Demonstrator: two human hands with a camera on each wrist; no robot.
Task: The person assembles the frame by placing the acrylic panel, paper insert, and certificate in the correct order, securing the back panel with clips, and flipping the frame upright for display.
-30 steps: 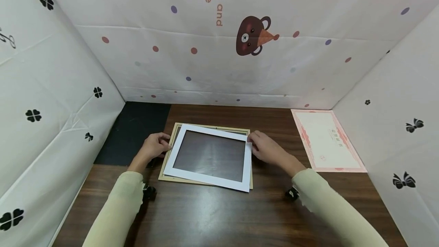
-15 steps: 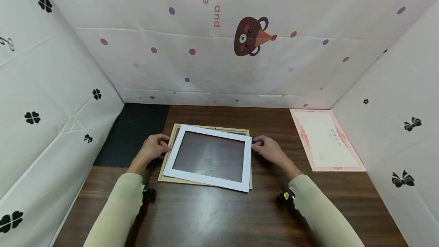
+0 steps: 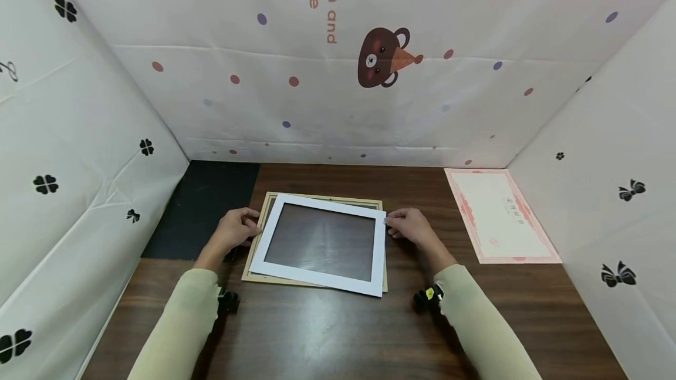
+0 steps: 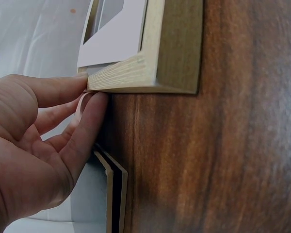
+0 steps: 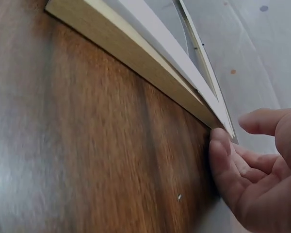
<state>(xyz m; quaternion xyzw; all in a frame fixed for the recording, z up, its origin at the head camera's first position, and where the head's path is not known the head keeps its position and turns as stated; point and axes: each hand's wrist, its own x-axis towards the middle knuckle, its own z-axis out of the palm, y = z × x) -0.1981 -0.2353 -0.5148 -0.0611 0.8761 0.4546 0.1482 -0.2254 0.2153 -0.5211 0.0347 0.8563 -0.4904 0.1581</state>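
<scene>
In the head view, a pale wooden picture frame (image 3: 253, 277) lies on the table, with a white mat board (image 3: 322, 277) set askew over it. Grey, reflective surface shows through the mat's opening. My left hand (image 3: 236, 228) grips the frame's left side; the left wrist view has the thumb on top of the wooden corner (image 4: 179, 48) and a finger below. My right hand (image 3: 414, 228) is at the mat's upper right corner. Up close in the right wrist view, its fingertips (image 5: 220, 141) touch that corner from below, while the thumb stands apart.
A black backing board (image 3: 206, 210) lies at the left, beside my left hand. A pink-bordered certificate (image 3: 502, 221) lies flat at the right. Patterned white cloth walls (image 3: 317, 104) enclose the back and sides of the brown wooden table (image 3: 317, 339).
My right hand has slid off the mat's upper right corner and lowered its wrist inward, staying by that edge. The left hand, frame and mat hold their places; the view shifts slightly.
</scene>
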